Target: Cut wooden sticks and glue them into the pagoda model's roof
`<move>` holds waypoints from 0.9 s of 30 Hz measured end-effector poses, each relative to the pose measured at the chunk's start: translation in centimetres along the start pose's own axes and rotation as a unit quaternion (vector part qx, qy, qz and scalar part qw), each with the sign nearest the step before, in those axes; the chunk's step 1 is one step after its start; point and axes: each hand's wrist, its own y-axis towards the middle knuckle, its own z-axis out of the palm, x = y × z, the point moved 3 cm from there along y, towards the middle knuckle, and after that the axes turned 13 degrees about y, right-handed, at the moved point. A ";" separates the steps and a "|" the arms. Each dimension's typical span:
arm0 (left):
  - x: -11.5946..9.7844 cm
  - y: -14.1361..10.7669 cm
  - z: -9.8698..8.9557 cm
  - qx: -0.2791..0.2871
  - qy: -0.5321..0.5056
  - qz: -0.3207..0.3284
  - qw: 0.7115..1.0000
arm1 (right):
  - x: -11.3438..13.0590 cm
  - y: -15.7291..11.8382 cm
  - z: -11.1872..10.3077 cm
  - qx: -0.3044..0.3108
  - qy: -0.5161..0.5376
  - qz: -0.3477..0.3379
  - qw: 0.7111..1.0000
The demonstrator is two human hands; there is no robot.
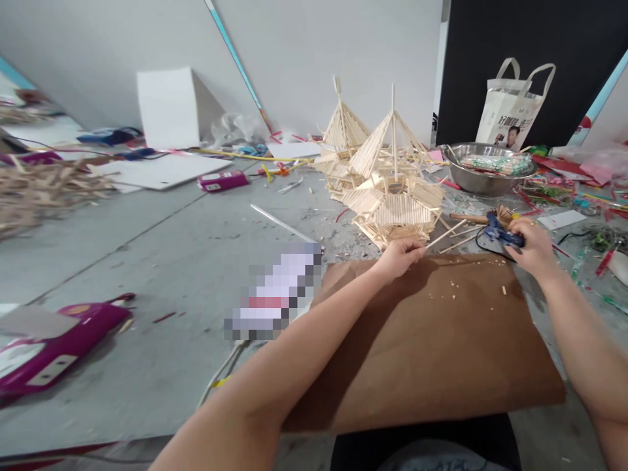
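Observation:
My left hand (398,260) is closed in a pinch on a thin wooden stick (445,233), just above the far edge of a brown paper sheet (432,340). In my right hand (534,248) is a dark blue hot glue gun (501,230), its nose pointing left toward the stick. Right behind my left hand stands a stick-built model (400,212) with slatted roofs. A pointed stick roof (375,150) rises behind it, with another pointed roof (341,127) farther back. Several loose sticks lie between my hands.
A metal bowl (490,176) with green-and-white packets stands at the back right, near a paper bag (510,108). Purple power strips (223,181) and a pixelated device (277,288) lie to the left. Scraps clutter the right side, and a stick pile (49,190) lies far left.

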 end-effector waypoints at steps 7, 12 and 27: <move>-3.3 -2.0 -0.1 -0.018 -0.141 0.027 0.989 | 1.2 -1.3 0.4 -0.084 0.398 0.171 0.898; -5.1 -3.3 0.1 -0.055 -0.226 0.004 0.973 | 4.1 -1.6 1.9 0.037 0.600 0.187 0.777; -3.1 -3.5 2.9 0.024 -0.276 -0.012 0.961 | 6.4 -2.7 4.8 0.147 0.641 0.191 0.729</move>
